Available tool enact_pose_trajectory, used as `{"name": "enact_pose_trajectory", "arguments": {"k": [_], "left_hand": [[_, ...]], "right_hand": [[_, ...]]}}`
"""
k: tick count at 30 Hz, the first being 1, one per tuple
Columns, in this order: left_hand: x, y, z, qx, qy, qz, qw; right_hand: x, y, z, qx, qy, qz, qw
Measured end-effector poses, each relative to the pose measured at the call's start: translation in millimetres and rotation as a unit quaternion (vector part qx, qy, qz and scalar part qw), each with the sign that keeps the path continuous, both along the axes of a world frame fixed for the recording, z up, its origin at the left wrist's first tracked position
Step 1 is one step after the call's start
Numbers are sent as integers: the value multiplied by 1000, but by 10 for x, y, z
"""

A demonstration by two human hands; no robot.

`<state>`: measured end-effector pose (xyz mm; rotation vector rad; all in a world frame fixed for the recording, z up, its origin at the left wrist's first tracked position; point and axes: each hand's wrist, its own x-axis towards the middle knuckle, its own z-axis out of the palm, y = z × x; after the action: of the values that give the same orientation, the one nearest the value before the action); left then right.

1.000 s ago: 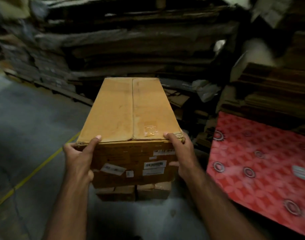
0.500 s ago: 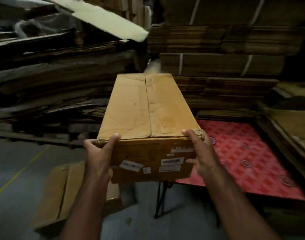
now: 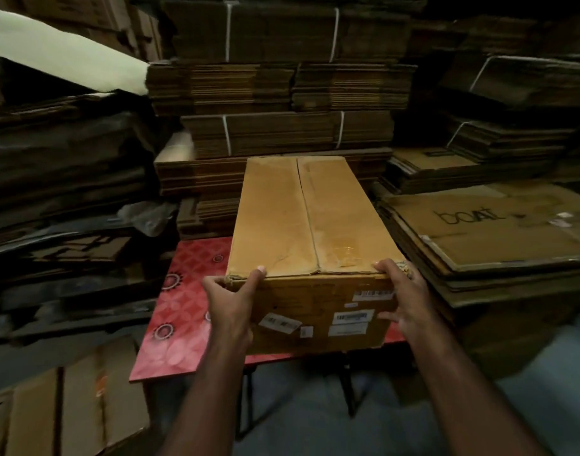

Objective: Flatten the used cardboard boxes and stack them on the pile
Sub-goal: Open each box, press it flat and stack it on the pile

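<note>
A long brown cardboard box (image 3: 302, 218) with closed top flaps and white barcode labels on its near end is held out in front of me over a red patterned table (image 3: 173, 311). My left hand (image 3: 231, 304) grips the box's near left corner, thumb on the top edge. My right hand (image 3: 402, 291) grips the near right corner, fingers curled over the top edge. To the right lies a pile of flattened cardboard (image 3: 499, 235) with "boat" written on the top sheet.
Tall stacks of strapped flat cardboard (image 3: 282, 93) fill the back. Dark piles of sheets (image 3: 61, 192) stand at the left. Another brown box (image 3: 65, 413) sits on the floor at lower left. The table's black legs (image 3: 348, 383) stand on grey floor below.
I have turned right while carrying the box. The red table now lies under and left of the box, and the "boat" pile has come into view at the right. Both grips are unchanged.
</note>
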<state>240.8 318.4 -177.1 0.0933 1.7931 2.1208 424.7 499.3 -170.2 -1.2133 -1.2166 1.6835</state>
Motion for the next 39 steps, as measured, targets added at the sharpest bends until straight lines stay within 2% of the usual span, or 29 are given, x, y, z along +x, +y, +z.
{"name": "enact_pose_trajectory", "arguments": {"k": [11, 19, 27, 34, 39], "left_hand": [[-183, 581, -672, -13, -6, 19, 1000], [-579, 613, -1245, -100, -18, -8, 995], [-720, 759, -1277, -102, 3, -43, 994], [-622, 818, -1340, -119, 5, -18, 993], [-601, 822, -1387, -102, -19, -8, 995]], "right_hand": [[-305, 681, -624, -11, -35, 24, 999], [-662, 849, -1233, -19, -54, 85, 995], [-663, 1002, -1336, 27, -60, 132, 989], [-621, 1131, -1426, 86, -48, 162, 982], [-614, 1159, -1477, 81, -26, 176, 981]]}}
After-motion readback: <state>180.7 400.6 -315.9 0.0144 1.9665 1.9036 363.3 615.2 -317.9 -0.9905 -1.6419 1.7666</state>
